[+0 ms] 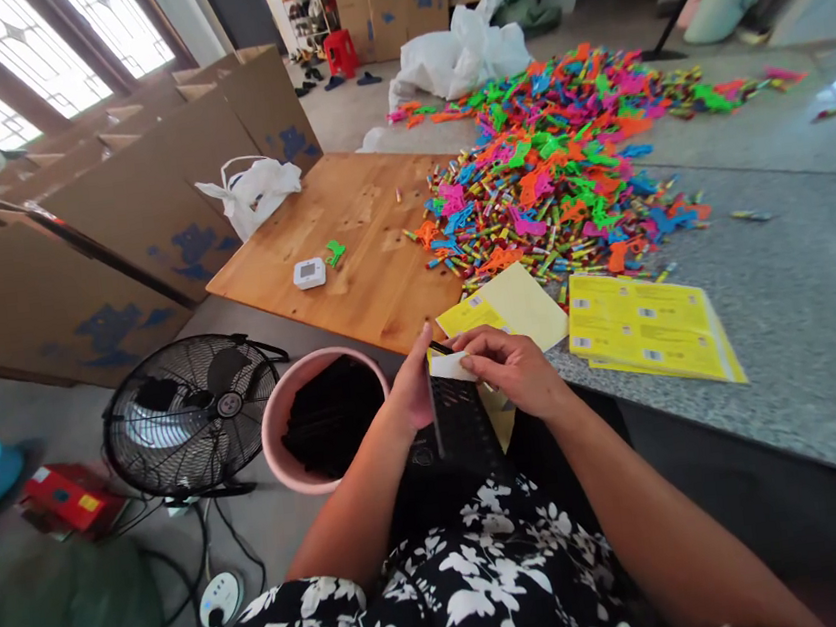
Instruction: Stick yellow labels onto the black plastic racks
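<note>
In my lap, my left hand (pixel 412 387) grips the side of a black perforated plastic piece (pixel 464 419), whose exact kind I cannot tell. My right hand (pixel 511 368) pinches a small white-sided label (pixel 452 366) between thumb and fingers, at the top end of the black piece. A little yellow shows beside that label. On the table edge just beyond my hands lie a partly used label sheet (pixel 527 306) and a stack of yellow label sheets (pixel 646 328) printed with barcodes.
A heap of colourful plastic toy guns and small tubes (pixel 547 188) covers the table's far side. A white timer (pixel 309 274) and green toy (pixel 336 253) lie on the wooden board (pixel 379 303). At left stand a pink bucket (pixel 276 440) of black pieces, a fan (pixel 191 410) and cardboard boxes (pixel 148 198).
</note>
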Tool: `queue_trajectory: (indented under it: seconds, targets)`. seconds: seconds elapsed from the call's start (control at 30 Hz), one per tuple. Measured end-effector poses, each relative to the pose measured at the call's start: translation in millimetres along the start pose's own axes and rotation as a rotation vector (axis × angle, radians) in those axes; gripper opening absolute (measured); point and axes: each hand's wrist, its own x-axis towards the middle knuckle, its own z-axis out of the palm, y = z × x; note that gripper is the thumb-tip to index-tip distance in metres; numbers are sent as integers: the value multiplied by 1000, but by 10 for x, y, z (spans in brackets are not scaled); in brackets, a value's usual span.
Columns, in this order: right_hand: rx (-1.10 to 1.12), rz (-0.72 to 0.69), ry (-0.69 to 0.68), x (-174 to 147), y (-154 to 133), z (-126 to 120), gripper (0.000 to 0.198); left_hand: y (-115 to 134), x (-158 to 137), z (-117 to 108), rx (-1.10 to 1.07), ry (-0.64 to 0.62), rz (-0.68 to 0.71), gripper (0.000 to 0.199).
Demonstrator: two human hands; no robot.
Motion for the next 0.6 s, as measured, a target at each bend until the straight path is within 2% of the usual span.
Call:
queue_trajectory:
  seconds: [0.07,0.1,0.17,0.2,0.27,0.33,0.4,0.47,0.6]
  targets:
    - [-14,93,-26,7,-24,-52,29,-18,7,-60,108,87,57,56]
    - [-35,133,-51,8,-32,-80,30,-14,-13,-88,181,173,145,53]
    - [-81,196,-115,1,-35,-126,32,30,-113,-120,352,336,414,46]
    - [-89,227,-151,-7,-31,-138,32,68,-192,-120,444,365,543,42]
    - [-56,298,-225,-37,-22,-128,32,154,-389,-91,634,274,666,35]
    - [-8,356,-276,-86,-22,-77,33,216,-594,-42,823,115,635,35]
    - [6,387,-280,-150,-33,3,34,225,-757,-11,980,32,571,44]
    - [19,414,-278,-220,-34,91,36,180,-857,-31,1073,14,504,46]
    - [136,508,-318,-337,66,233,38,8,-909,-236,1088,10,342,25]
